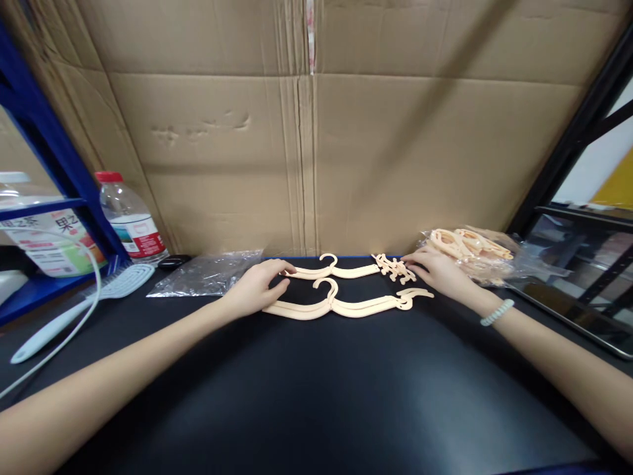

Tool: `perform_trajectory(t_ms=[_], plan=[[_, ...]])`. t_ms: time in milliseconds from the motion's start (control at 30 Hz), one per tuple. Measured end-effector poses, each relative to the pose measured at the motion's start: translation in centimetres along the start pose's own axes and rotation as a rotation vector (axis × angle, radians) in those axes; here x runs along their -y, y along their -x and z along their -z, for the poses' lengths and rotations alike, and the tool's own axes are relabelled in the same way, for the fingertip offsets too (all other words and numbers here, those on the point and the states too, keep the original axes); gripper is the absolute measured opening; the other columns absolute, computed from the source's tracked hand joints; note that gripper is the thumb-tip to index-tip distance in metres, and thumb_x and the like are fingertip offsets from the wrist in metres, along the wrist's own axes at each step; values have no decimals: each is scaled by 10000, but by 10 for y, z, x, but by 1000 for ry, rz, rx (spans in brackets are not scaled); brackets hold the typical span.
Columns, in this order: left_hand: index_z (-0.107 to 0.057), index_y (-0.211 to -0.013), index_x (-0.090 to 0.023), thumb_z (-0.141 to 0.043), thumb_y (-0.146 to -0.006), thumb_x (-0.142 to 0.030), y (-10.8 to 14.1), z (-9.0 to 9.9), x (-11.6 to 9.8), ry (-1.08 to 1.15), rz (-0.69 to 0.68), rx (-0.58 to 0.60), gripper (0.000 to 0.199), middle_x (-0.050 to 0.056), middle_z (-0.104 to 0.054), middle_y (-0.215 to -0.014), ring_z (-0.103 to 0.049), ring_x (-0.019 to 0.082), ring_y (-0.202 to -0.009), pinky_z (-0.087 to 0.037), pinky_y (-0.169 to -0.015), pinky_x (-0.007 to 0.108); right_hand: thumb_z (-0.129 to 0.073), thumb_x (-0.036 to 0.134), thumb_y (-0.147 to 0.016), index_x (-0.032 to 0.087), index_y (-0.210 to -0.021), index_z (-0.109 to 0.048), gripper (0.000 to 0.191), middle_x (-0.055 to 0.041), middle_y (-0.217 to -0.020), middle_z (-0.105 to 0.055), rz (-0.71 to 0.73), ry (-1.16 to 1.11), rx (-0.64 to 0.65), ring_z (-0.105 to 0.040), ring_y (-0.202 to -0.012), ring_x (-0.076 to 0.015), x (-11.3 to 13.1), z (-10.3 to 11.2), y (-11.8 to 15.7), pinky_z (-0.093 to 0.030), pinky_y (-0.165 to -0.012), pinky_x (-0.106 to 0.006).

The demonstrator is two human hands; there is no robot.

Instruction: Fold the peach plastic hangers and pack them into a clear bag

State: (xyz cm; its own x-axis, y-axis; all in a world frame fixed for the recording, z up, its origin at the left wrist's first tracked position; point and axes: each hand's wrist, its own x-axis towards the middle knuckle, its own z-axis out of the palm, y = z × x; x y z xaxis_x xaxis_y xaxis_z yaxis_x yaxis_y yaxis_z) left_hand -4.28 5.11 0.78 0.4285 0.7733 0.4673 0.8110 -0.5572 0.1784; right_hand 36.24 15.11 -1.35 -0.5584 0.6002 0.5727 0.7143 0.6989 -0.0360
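Two rows of cream plastic clothes hangers lie on the black tabletop (316, 396). At the left end of the rear hanger (353, 272), my left hand (254, 287) rests with thumb and fingers apart, its fingertips at the hanger's tip. Its palm side covers the left end of the front hangers (363, 309), which look stacked. My right hand (440, 270), with a beaded bracelet (497, 313) on the wrist, has its fingers apart beside a cluster of small cream knobbed pieces (394, 267). Looped cream pieces (408, 298) lie at the front hangers' right end.
A clear bag of cream plastic parts (469, 247) lies behind my right hand, near a dark flat device (576, 320). To the left are an empty-looking plastic bag (202, 276), a hairbrush (126, 280), a white cable and a red-capped bottle (131, 221). Cardboard (208, 171) stands behind.
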Motion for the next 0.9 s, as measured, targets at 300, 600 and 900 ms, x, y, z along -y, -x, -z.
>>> perform_trajectory(t_ms=[300, 600, 900], plan=[[-629, -1019, -164, -477, -837, -249, -28, -5, 21, -48, -18, 159, 252, 100, -672, -1027, -617, 247, -973, -475, -857, 384, -484, 165, -902, 173, -1052, -673, 242, -100, -1006, -712, 62, -2, 168, -662, -934, -228, -8, -11, -1, -526, -837, -374], [-630, -989, -190, -523, -843, -289, -35, -19, 22, -26, -23, 157, 206, 84, -622, -1034, -580, 246, -1005, -465, -874, 378, -482, 266, -937, 188, -897, -688, 224, -77, -871, -735, 42, -7, 178, -694, -824, -211, -2, -19, -4, -529, -771, -319], [-615, -816, -170, -503, -842, -258, -44, -25, 10, -24, -42, 133, 145, 78, -586, -929, -582, 224, -893, -471, -825, 355, -498, 231, -905, 172, -762, -684, 243, -79, -777, -729, -28, 40, 112, -690, -760, -205, 4, -17, -5, -517, -729, -296]])
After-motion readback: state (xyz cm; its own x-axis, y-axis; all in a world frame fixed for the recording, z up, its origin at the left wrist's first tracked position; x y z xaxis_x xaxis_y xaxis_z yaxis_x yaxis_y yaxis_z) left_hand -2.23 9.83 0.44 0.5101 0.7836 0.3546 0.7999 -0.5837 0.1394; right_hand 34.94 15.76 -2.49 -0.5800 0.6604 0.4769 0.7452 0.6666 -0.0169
